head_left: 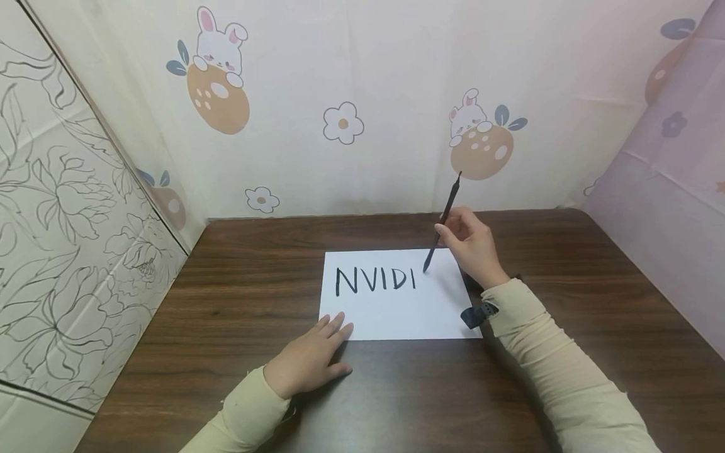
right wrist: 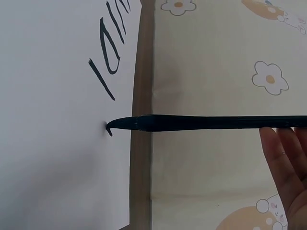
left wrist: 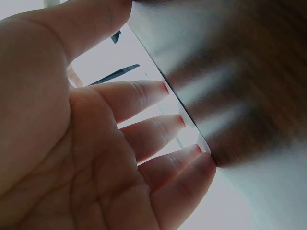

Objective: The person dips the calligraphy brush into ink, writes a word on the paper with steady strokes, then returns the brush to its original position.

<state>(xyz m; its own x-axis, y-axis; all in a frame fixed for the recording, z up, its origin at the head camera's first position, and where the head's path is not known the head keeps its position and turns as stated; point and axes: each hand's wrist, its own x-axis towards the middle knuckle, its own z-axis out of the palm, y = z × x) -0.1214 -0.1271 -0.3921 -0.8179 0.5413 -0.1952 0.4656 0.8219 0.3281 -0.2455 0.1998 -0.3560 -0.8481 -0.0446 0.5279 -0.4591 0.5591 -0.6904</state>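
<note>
My right hand [head_left: 474, 244] pinches a dark, slim writing brush [head_left: 450, 202] well up its handle, which leans with the upper end away from me. In the right wrist view, the bent bristle tip of the brush [right wrist: 192, 122] touches the paper at a short black mark. White paper [head_left: 396, 318] lies flat on the table, with black letters [head_left: 376, 279] reading "NVIDI" across its upper part; the tip is just right of the last letter. With fingers spread and fairly straight, my left hand [head_left: 308, 362] rests its fingertips on the sheet's lower left corner.
The dark wood-grain table [head_left: 238, 283] extends around the sheet. Behind it hangs a pale curtain [head_left: 396, 75] printed with rabbits and flowers. A panel with line-drawn flowers [head_left: 68, 201] stands at the left. A small black wrist device [head_left: 478, 314] sits at my right cuff.
</note>
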